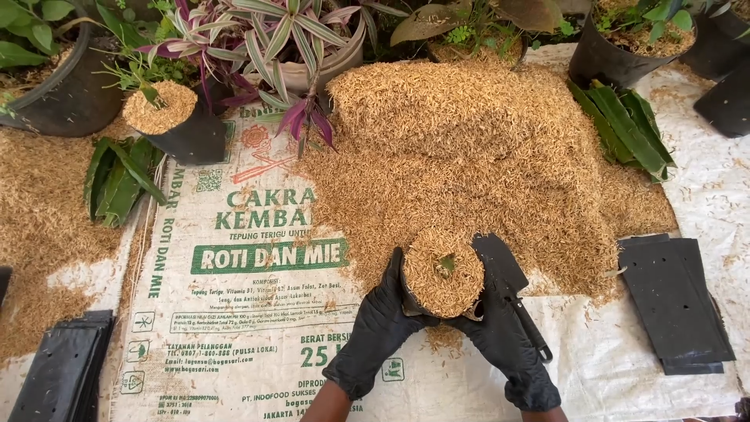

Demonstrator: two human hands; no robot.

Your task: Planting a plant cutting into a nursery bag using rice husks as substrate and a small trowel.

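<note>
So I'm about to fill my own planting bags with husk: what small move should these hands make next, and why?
Probably press the husk down gently around the green shoot. The black bag, cupped between the left hand and right hand, is already full to its rim, the fill looks loose, and only the shoot's tip shows.
</note>
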